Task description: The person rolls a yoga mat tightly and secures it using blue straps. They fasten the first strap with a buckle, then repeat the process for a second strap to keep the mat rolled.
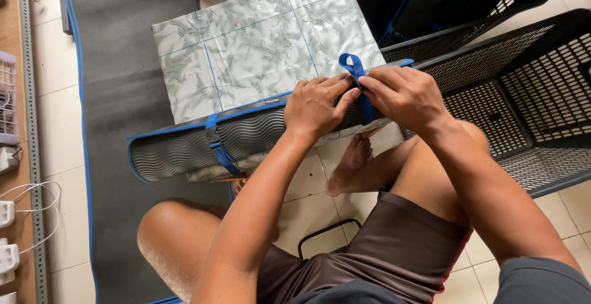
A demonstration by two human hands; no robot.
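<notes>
A person sits low over a white tiled floor [320, 212], knees spread, with a rolled grey mat [203, 147] edged in blue lying across in front of them, near the middle of the scene. The roll rests against the near edge of a flat, silvery marbled panel [258, 45], which keeps it from unrolling away. The left hand [317, 104] presses down on top of the roll, fingers curled over it, apparently to hold the roll tight. Just to its right, the right hand [403, 95] pinches a blue strap [357, 70] between thumb and fingers; the strap stands up in a loop and runs down around the roll. A second blue strap [218, 147] is already wrapped around the roll farther left. Black perforated plastic baskets [523, 88] stand to the right and far right, cut off by the frame. A larger grey mat [123, 82] lies under everything on the left. The buckle or fastening of the held strap is hidden under the hands, and white items at the far left edge [7, 212] are too cropped to identify.
</notes>
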